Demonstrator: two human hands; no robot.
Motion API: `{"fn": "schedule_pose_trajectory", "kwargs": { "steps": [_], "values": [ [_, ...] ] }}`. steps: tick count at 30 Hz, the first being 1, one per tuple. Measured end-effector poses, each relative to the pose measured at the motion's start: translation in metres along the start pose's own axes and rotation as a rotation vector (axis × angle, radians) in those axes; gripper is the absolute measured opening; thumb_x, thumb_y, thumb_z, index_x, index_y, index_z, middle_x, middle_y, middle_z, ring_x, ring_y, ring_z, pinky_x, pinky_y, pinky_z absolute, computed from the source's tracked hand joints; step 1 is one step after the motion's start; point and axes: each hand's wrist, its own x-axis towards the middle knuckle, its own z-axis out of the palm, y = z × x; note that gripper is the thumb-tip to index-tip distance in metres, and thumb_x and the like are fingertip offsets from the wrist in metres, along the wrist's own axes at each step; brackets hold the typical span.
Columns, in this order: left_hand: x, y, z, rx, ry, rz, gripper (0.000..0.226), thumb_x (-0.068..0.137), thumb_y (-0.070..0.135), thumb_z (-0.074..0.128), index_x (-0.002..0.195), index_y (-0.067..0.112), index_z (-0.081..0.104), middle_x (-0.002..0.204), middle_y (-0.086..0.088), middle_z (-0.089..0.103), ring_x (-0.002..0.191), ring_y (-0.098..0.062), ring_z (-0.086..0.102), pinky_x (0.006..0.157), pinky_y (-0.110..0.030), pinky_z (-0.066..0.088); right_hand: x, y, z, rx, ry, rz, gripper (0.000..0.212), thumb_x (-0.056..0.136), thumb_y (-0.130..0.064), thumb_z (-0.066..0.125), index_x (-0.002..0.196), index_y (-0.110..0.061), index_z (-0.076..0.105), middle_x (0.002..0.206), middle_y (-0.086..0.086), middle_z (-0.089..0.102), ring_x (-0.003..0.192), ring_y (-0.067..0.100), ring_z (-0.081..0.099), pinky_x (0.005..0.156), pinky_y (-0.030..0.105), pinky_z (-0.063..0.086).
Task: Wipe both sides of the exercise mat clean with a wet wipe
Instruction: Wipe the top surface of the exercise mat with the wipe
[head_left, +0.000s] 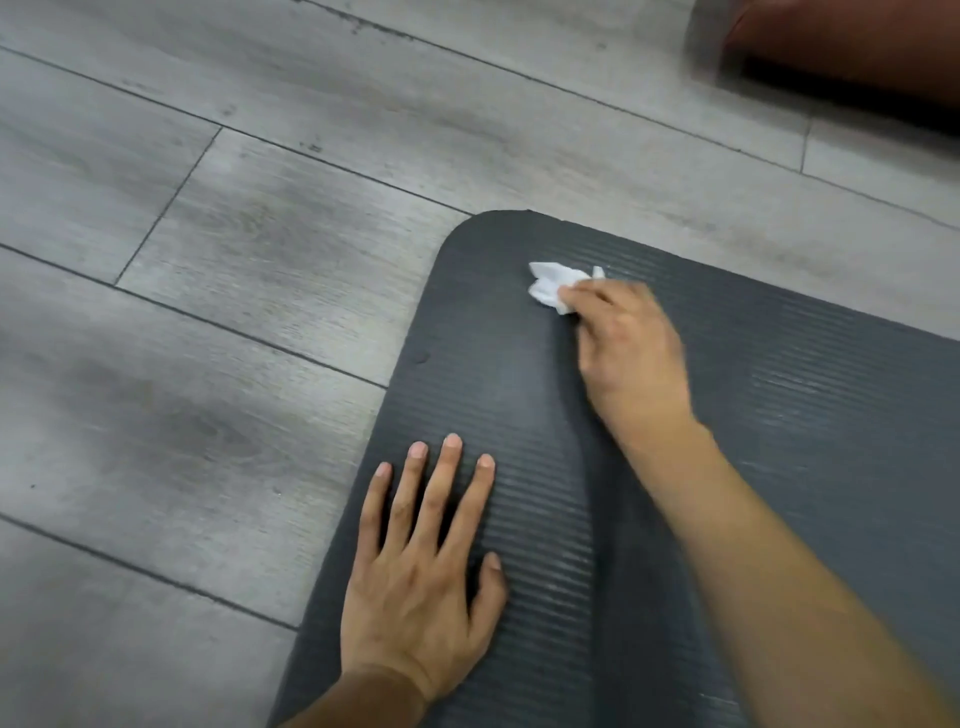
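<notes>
At the lower middle of the frame the left hand (423, 587) lies flat on the exercise mat (779, 415), palm down, fingers straight and spread, holding nothing. Farther up, right of centre, the right hand (631, 353) reaches forward with fingers curled around a crumpled white wet wipe (550, 286), pressing it to the mat near its rounded far corner. The dark grey ribbed mat fills the lower right, lying on a grey wood-plank floor (208, 312).
</notes>
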Motion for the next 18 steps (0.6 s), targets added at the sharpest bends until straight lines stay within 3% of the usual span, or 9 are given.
{"fn": "schedule_pose_trajectory", "kwargs": {
  "steps": [3, 5, 7, 9, 11, 13, 15, 18],
  "values": [
    [0.000, 0.001, 0.000, -0.005, 0.007, 0.000, 0.078, 0.087, 0.044, 0.048, 0.160, 0.020, 0.036, 0.170, -0.009, 0.024, 0.156, -0.033, 0.023, 0.122, -0.059, 0.023, -0.045, 0.067, -0.046, -0.097, 0.065, 0.390, 0.039, 0.079, 0.007, 0.052, 0.110, -0.006, 0.071, 0.111, 0.017, 0.068, 0.097, 0.039, 0.057, 0.089, 0.040, 0.046],
    [-0.001, 0.002, 0.001, 0.007, -0.002, 0.001, 0.077, 0.088, 0.044, 0.048, 0.160, 0.020, 0.034, 0.170, -0.009, 0.024, 0.156, -0.033, 0.023, 0.123, -0.059, 0.022, -0.049, 0.058, -0.042, -0.124, 0.121, 0.586, 0.039, 0.082, 0.002, 0.047, 0.111, -0.006, 0.072, 0.107, 0.017, 0.067, 0.094, 0.041, 0.056, 0.083, 0.040, 0.046],
    [-0.001, 0.002, 0.000, -0.003, 0.001, -0.004, 0.077, 0.088, 0.044, 0.047, 0.160, 0.020, 0.035, 0.170, -0.009, 0.024, 0.157, -0.033, 0.022, 0.123, -0.059, 0.023, -0.030, 0.016, -0.017, -0.025, 0.150, 0.492, 0.035, 0.078, 0.002, 0.050, 0.103, -0.007, 0.073, 0.101, 0.015, 0.068, 0.091, 0.040, 0.058, 0.082, 0.037, 0.043],
    [-0.001, 0.001, 0.001, -0.006, 0.013, -0.002, 0.076, 0.087, 0.043, 0.048, 0.159, 0.020, 0.038, 0.169, -0.009, 0.026, 0.156, -0.033, 0.023, 0.122, -0.059, 0.023, -0.002, -0.047, 0.017, 0.115, 0.102, 0.207, 0.031, 0.076, 0.004, 0.055, 0.096, -0.010, 0.074, 0.098, 0.009, 0.069, 0.090, 0.034, 0.060, 0.083, 0.033, 0.042],
    [0.000, 0.001, 0.002, -0.011, 0.027, 0.017, 0.074, 0.087, 0.043, 0.048, 0.156, 0.018, 0.043, 0.168, -0.011, 0.029, 0.156, -0.034, 0.025, 0.122, -0.059, 0.022, 0.015, -0.100, 0.040, 0.133, 0.003, -0.002, 0.030, 0.081, -0.001, 0.048, 0.091, -0.011, 0.074, 0.095, 0.004, 0.068, 0.087, 0.029, 0.057, 0.077, 0.035, 0.048],
    [0.000, 0.000, 0.001, -0.007, 0.015, 0.022, 0.074, 0.087, 0.042, 0.048, 0.157, 0.018, 0.042, 0.168, -0.011, 0.029, 0.156, -0.035, 0.025, 0.123, -0.059, 0.021, 0.015, -0.104, 0.040, 0.143, -0.064, -0.103, 0.031, 0.084, -0.004, 0.044, 0.092, -0.012, 0.073, 0.095, 0.002, 0.067, 0.088, 0.027, 0.056, 0.072, 0.038, 0.052],
    [-0.001, 0.000, 0.000, 0.011, 0.000, 0.012, 0.076, 0.088, 0.043, 0.047, 0.159, 0.020, 0.037, 0.169, -0.009, 0.026, 0.156, -0.033, 0.023, 0.124, -0.058, 0.020, -0.008, -0.067, 0.027, 0.139, -0.057, -0.087, 0.026, 0.082, 0.000, 0.055, 0.098, -0.011, 0.073, 0.101, 0.004, 0.068, 0.090, 0.030, 0.059, 0.075, 0.040, 0.054],
    [0.000, 0.001, -0.001, 0.013, 0.001, 0.011, 0.075, 0.090, 0.044, 0.045, 0.161, 0.020, 0.034, 0.170, -0.008, 0.024, 0.157, -0.032, 0.022, 0.124, -0.058, 0.020, -0.058, 0.008, -0.019, 0.017, 0.045, 0.160, 0.034, 0.081, 0.004, 0.057, 0.109, -0.010, 0.072, 0.111, 0.008, 0.068, 0.094, 0.035, 0.060, 0.086, 0.038, 0.049]
  ]
}}
